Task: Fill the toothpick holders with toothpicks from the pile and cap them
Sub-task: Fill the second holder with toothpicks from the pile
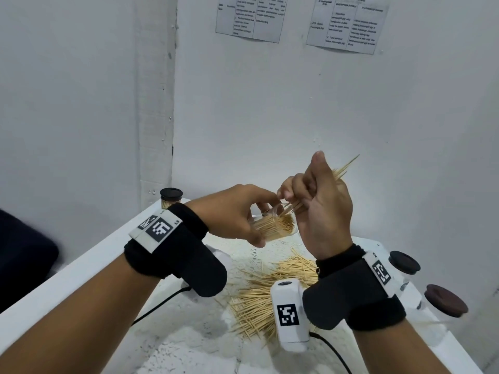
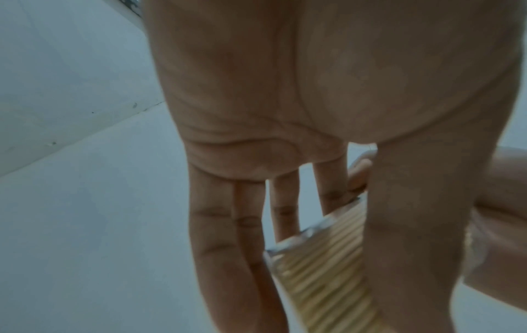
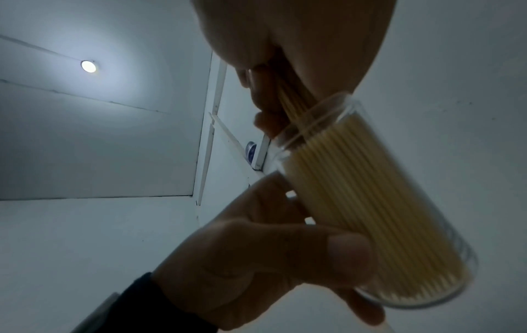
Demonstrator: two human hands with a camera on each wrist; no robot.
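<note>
The left hand (image 1: 237, 214) grips the clear cylindrical toothpick holder (image 1: 275, 225), nearly full, its mouth tilted toward two o'clock. The right hand (image 1: 321, 209) pinches a small bundle of wooden toothpicks (image 1: 344, 170), tips entering that mouth along the same axis.

A bare, white-walled data-recording workstation: printed instruction sheets (image 1: 251, 18) taped to the wall (image 1: 270, 103), a white-edged table (image 1: 81, 268), and marker-tagged camera bands (image 1: 162, 228) strapped to a person's wrists, under a round ceiling light (image 3: 88, 66).
</note>
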